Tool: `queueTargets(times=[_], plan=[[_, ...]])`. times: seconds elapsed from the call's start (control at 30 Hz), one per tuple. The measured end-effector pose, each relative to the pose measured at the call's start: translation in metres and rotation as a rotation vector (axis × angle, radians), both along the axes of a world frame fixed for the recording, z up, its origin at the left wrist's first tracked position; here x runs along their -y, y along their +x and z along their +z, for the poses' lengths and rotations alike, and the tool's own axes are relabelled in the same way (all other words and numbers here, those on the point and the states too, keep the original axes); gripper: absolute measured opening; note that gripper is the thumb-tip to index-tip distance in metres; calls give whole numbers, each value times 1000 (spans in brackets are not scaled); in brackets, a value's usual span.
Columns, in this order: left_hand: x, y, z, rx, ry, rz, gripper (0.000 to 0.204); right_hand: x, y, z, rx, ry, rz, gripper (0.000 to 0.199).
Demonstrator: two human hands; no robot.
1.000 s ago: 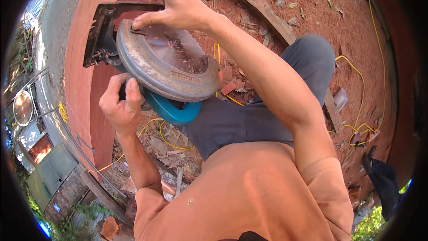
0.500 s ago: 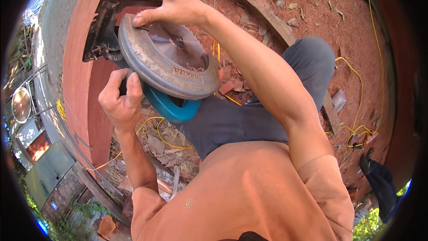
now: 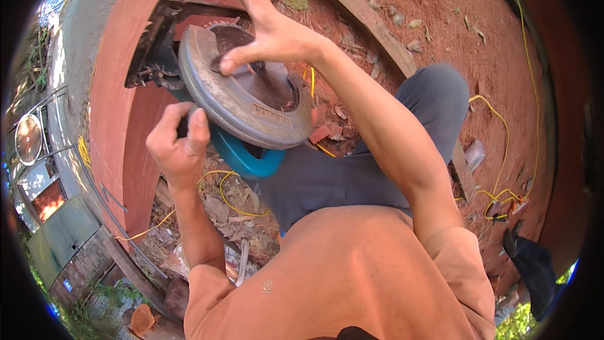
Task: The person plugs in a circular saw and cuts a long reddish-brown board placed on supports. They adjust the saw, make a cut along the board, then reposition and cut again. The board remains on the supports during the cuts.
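A circular saw, with a worn metal guard [image 3: 236, 110], teal handle [image 3: 248, 158] and dark base plate [image 3: 151, 47], is tilted above my bent leg, its blade [image 3: 274, 85] facing up. My left hand [image 3: 176, 141] is curled round a dark part on the saw's near left side; the grip is partly hidden. My right hand [image 3: 280, 34] is over the far side of the saw, thumb and index finger spread wide. Its thumb lies by the guard's inner edge, the index finger reaches past the base plate, and the other fingers are hidden.
A reddish board [image 3: 113, 119] curves along the left, behind the saw. A timber plank [image 3: 358, 16] lies across the red, debris-strewn ground. Yellow cord [image 3: 503, 126] runs at the right, and more loops below the saw. Broken brick pieces [image 3: 321, 133] lie beside my leg.
The saw and both hands have shifted slightly right and down in view. My right thumb has slid from the guard's outer rim toward its inner edge, and the blade's toothed edge now shows.
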State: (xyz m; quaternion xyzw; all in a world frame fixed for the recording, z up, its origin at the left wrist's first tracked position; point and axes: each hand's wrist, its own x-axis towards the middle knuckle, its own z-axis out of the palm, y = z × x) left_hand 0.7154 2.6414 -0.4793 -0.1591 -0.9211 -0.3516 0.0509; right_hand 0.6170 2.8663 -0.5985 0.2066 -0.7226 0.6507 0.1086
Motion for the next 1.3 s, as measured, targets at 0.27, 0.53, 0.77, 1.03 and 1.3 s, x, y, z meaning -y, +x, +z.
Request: queueTargets(times=[0.27,0.53,0.77,1.03,1.3], plan=[[-2,-10,-1,-53,-35,9,37,-4,21,-1,146,146,-378,115],[-10,-32,-16,-70,19,87,38,-6,245,0,64,343,-23,44],[-10,-51,-7,195,279,165,39,32,181,-58,21,428,-51,58],[-5,-106,19,201,369,217,46,36,152,-17,-227,392,-67,56],[7,-211,28,185,164,219,48,71,82,99,28,234,15,74]])
